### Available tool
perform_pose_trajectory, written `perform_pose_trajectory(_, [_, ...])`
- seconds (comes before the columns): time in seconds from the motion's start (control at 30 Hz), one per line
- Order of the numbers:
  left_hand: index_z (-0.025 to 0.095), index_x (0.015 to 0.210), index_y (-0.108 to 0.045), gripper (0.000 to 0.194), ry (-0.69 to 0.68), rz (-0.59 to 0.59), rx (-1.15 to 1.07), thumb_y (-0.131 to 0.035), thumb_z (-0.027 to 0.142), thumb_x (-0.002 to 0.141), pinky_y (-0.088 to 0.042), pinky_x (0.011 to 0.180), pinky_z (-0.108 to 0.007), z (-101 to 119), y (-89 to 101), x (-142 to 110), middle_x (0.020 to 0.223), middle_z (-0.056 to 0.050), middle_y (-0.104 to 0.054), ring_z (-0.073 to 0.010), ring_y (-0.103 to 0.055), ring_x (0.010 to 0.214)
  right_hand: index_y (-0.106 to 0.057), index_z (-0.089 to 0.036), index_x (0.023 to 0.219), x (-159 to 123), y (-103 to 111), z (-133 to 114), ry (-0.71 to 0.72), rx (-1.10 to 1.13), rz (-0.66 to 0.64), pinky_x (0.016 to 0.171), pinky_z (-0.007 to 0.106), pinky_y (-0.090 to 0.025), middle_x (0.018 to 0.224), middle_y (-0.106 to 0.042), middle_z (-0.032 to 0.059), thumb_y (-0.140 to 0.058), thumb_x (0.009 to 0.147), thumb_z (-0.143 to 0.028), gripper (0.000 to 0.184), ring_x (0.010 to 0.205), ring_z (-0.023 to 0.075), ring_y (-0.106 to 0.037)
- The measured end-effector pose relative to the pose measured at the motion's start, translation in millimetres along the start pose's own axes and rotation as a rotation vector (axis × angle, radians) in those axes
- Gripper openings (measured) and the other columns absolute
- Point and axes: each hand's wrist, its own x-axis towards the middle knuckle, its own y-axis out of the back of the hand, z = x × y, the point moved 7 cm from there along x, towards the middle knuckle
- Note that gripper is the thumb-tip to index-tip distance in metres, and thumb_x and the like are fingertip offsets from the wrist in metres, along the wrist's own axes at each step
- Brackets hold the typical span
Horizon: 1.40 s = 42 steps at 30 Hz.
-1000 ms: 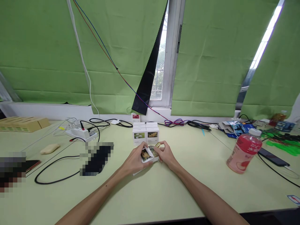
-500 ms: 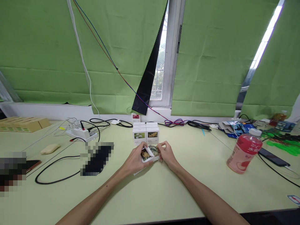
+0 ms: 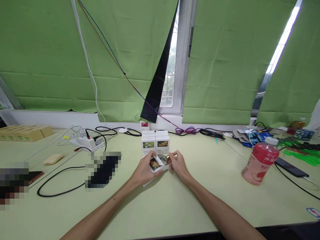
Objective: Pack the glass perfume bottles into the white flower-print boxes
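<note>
At the table [image 3: 160, 206], the left hand [image 3: 146, 165] grips a box [image 3: 154, 163]. Rightward, the jar [image 3: 163, 160] points end-first into the right hand's [image 3: 177, 162] pinch.

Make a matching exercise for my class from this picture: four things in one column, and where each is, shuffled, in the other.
Column 1
1. Open white cardboard box with a dark-and-yellow picture
2. Round clear jar with a gold-coloured end
3. Pink plastic drink bottle with a white cap
4. Cream rounded flat case

Column 2
A. On the right part of the pale green table, near a black phone
B. Gripped by the left hand
C. On the left part of the table
D. At the fingertips of the right hand

Pairs: 1-B, 2-D, 3-A, 4-C
</note>
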Motion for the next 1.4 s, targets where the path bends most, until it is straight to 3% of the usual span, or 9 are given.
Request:
perform_pose_trajectory(0.27, [0.024, 0.103, -0.045, 0.047, 0.023, 0.044, 0.045, -0.072, 0.046, 0.071, -0.044, 0.067, -0.030, -2.3, 0.1, 0.1, 0.099, -0.003, -0.067, -0.0229, -0.062, 0.084, -0.040, -0.024, 0.076, 0.5, 4.4, 0.7, 0.000, -0.048, 0.046, 0.030, 0.021, -0.035, 0.058, -0.064, -0.0016, -0.051, 0.088, -0.056, 0.036, 0.033, 0.0094, -0.046])
perform_pose_trajectory(0.67, [0.024, 0.102, -0.045, 0.048, 0.002, -0.002, -0.012, -0.074, 0.041, 0.068, -0.041, 0.061, -0.027, 0.4, 6.0, 0.3, 0.084, 0.002, -0.067, -0.0174, -0.057, 0.070, -0.038, -0.025, 0.074, -2.4, 2.5, -0.8, -0.023, 0.035, -0.006, 0.028, 0.019, -0.023, 0.047, -0.048, -0.0087, -0.057, 0.083, -0.058, 0.039, 0.032, 0.0082, -0.036])
perform_pose_trajectory(1.4, [0.024, 0.103, -0.046, 0.048, -0.108, -0.104, -0.060, -0.074, 0.042, 0.068, -0.039, 0.063, -0.025, 7.1, 3.3, -2.2, 0.082, 0.003, -0.060, -0.0148, -0.050, 0.070, -0.037, -0.025, 0.070, -2.5, -8.7, 1.4, -0.013, 0.125, -0.103, 0.029, 0.019, -0.019, 0.041, -0.034, -0.0129, -0.061, 0.081, -0.059, 0.043, 0.030, 0.0062, -0.027])
